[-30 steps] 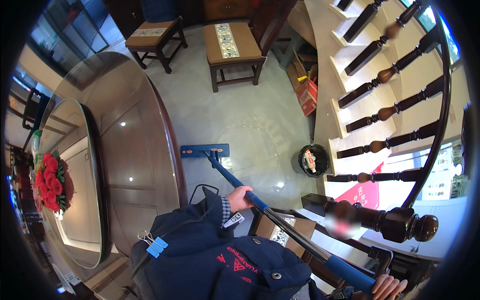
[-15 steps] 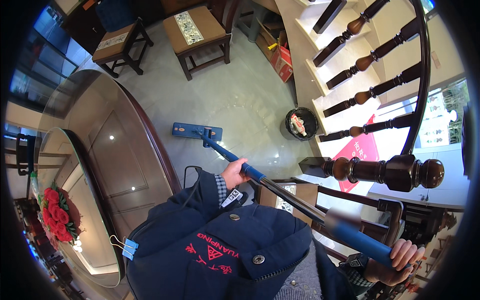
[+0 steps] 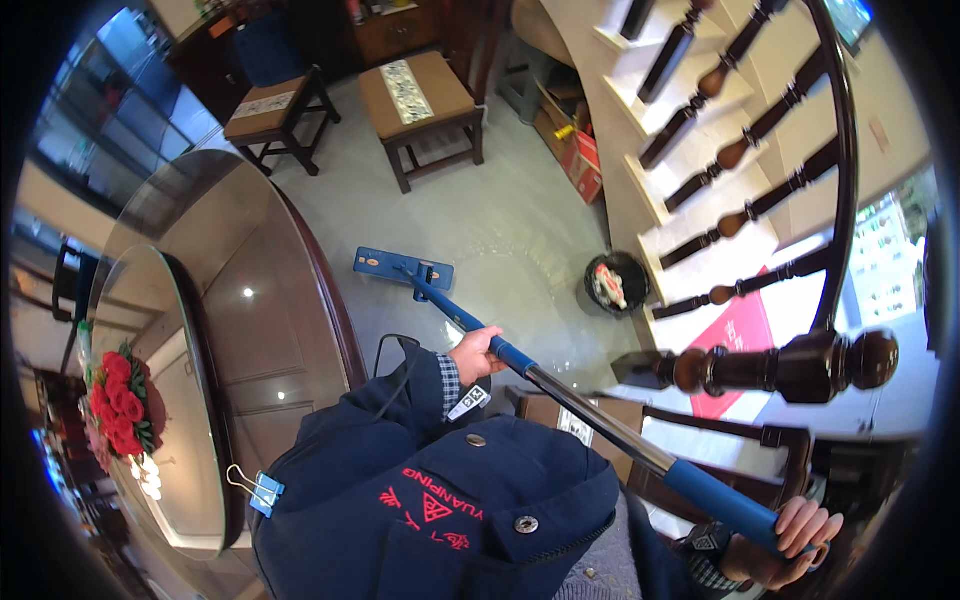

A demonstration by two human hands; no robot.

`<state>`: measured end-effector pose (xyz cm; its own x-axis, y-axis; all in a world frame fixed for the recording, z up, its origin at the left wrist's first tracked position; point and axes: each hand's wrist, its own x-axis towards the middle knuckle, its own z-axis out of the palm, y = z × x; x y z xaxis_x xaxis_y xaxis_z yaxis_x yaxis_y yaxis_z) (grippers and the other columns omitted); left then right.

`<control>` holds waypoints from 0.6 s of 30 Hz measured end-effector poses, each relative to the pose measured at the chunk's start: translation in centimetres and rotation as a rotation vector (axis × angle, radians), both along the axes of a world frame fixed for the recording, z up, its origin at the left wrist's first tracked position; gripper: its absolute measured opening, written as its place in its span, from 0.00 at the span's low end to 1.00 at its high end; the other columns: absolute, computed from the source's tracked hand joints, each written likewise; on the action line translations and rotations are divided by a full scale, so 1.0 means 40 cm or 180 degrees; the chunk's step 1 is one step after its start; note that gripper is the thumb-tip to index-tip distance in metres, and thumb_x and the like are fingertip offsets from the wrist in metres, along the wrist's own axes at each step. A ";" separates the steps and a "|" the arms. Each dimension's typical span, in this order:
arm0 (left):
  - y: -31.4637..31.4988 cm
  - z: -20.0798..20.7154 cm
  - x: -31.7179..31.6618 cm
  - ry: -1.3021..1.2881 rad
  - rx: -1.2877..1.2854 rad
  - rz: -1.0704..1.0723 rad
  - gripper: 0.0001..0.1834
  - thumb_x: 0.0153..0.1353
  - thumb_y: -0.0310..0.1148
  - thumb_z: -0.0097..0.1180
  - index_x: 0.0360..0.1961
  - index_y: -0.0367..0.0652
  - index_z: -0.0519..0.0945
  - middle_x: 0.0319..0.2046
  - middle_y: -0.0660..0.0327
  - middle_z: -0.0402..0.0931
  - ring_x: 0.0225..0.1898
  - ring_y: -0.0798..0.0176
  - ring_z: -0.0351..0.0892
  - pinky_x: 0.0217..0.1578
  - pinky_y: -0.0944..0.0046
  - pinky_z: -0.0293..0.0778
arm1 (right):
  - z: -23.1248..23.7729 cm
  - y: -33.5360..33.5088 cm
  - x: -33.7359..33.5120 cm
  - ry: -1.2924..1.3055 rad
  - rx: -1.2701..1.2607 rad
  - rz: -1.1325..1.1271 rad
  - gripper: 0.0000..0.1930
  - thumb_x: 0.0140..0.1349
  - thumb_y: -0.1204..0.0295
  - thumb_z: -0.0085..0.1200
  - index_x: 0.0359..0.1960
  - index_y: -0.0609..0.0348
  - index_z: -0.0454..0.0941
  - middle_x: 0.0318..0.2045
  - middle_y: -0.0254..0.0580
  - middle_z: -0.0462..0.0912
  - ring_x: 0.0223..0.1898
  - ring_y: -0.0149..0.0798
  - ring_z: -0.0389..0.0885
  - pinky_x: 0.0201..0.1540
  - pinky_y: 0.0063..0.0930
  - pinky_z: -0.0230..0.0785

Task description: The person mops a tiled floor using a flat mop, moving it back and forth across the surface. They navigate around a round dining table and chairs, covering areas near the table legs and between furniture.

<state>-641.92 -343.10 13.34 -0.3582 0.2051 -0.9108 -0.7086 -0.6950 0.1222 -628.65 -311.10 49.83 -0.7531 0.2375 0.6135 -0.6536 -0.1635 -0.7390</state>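
A blue flat mop (image 3: 545, 385) runs diagonally across the middle of the head view. Its rectangular blue head (image 3: 375, 263) lies on the grey tiled floor between the table and the bin. My left hand (image 3: 477, 354) is wrapped round the lower part of the handle, at the blue joint above the mop head. At the lower right, my right hand (image 3: 800, 540) closes round the blue grip at the handle's top end. Both forearms are in dark sleeves with checked cuffs.
A dark table (image 3: 265, 340) with a glass top and red flowers (image 3: 120, 400) stands at left. Two cushioned chairs (image 3: 410, 95) are ahead. To the right are a black bin (image 3: 612, 285) with litter, a staircase baluster post (image 3: 800, 367) and a red box (image 3: 583, 168). Another chair (image 3: 700, 425) is near the handle.
The whole view has shifted, so the chairs, bin and table sit lower and further right. Both hands keep their hold on the mop; its head stays on the floor.
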 end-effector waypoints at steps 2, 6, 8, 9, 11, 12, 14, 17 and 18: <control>-0.020 -0.002 -0.039 0.0110 -0.0013 0.0065 0.07 0.55 0.34 0.51 0.30 0.44 0.68 0.24 0.60 0.72 0.28 0.57 0.75 0.36 0.52 0.73 | -0.002 -0.010 -0.054 -0.0039 -0.0131 -0.0026 0.13 0.55 0.67 0.51 0.25 0.54 0.58 0.14 0.30 0.62 0.18 0.23 0.61 0.29 0.17 0.59; -0.065 -0.040 -0.154 0.0061 0.0107 0.0278 0.07 0.54 0.34 0.51 0.30 0.44 0.68 0.23 0.61 0.71 0.27 0.58 0.75 0.32 0.53 0.73 | -0.007 -0.038 -0.237 -0.0072 -0.0066 0.0975 0.07 0.55 0.70 0.49 0.31 0.55 0.64 0.17 0.30 0.64 0.22 0.30 0.63 0.27 0.27 0.54; -0.098 -0.067 -0.226 0.0014 0.0166 0.0330 0.07 0.54 0.33 0.51 0.31 0.44 0.68 0.24 0.61 0.71 0.27 0.58 0.75 0.31 0.53 0.73 | -0.020 -0.073 -0.330 -0.0103 -0.0111 0.0967 0.07 0.54 0.70 0.50 0.29 0.54 0.64 0.17 0.29 0.63 0.21 0.30 0.63 0.27 0.26 0.54; -0.116 -0.079 -0.261 -0.0015 0.0170 0.0358 0.07 0.54 0.33 0.51 0.31 0.44 0.68 0.24 0.61 0.71 0.27 0.58 0.75 0.31 0.53 0.73 | -0.023 -0.092 -0.386 -0.0123 -0.0115 0.1033 0.07 0.54 0.71 0.50 0.29 0.54 0.63 0.17 0.29 0.63 0.21 0.29 0.63 0.27 0.25 0.54; -0.146 -0.100 -0.315 -0.0097 0.0232 0.0445 0.07 0.54 0.34 0.51 0.31 0.44 0.68 0.25 0.60 0.71 0.27 0.58 0.75 0.31 0.52 0.74 | -0.022 -0.131 -0.501 -0.0182 -0.0177 0.1075 0.07 0.52 0.72 0.51 0.26 0.53 0.63 0.16 0.28 0.62 0.20 0.29 0.62 0.27 0.25 0.54; -0.161 -0.105 -0.344 -0.0131 0.0274 0.0477 0.08 0.54 0.34 0.51 0.31 0.44 0.68 0.25 0.60 0.71 0.28 0.57 0.75 0.32 0.52 0.74 | -0.017 -0.152 -0.557 -0.0223 -0.0165 0.1073 0.08 0.53 0.71 0.50 0.26 0.53 0.63 0.16 0.28 0.62 0.20 0.29 0.62 0.26 0.25 0.53; -0.202 -0.110 -0.421 -0.0215 0.0283 0.0497 0.09 0.54 0.36 0.51 0.31 0.45 0.67 0.25 0.59 0.71 0.28 0.56 0.76 0.33 0.51 0.75 | -0.011 -0.196 -0.666 -0.0256 -0.0156 0.1046 0.08 0.53 0.71 0.50 0.25 0.52 0.62 0.15 0.28 0.61 0.19 0.28 0.62 0.26 0.24 0.53; -0.253 -0.117 -0.495 -0.0169 0.0365 0.0613 0.11 0.54 0.35 0.50 0.33 0.42 0.66 0.27 0.58 0.71 0.29 0.56 0.76 0.32 0.51 0.76 | -0.010 -0.260 -0.791 -0.0350 -0.0129 0.0914 0.08 0.53 0.70 0.50 0.24 0.52 0.61 0.14 0.27 0.60 0.18 0.28 0.61 0.26 0.25 0.53; -0.268 -0.116 -0.510 -0.0256 0.0365 0.0711 0.11 0.54 0.35 0.50 0.33 0.41 0.65 0.27 0.57 0.70 0.29 0.56 0.76 0.32 0.51 0.76 | -0.003 -0.279 -0.825 -0.0399 -0.0058 0.0968 0.08 0.52 0.70 0.50 0.24 0.52 0.62 0.14 0.27 0.60 0.18 0.28 0.61 0.26 0.25 0.53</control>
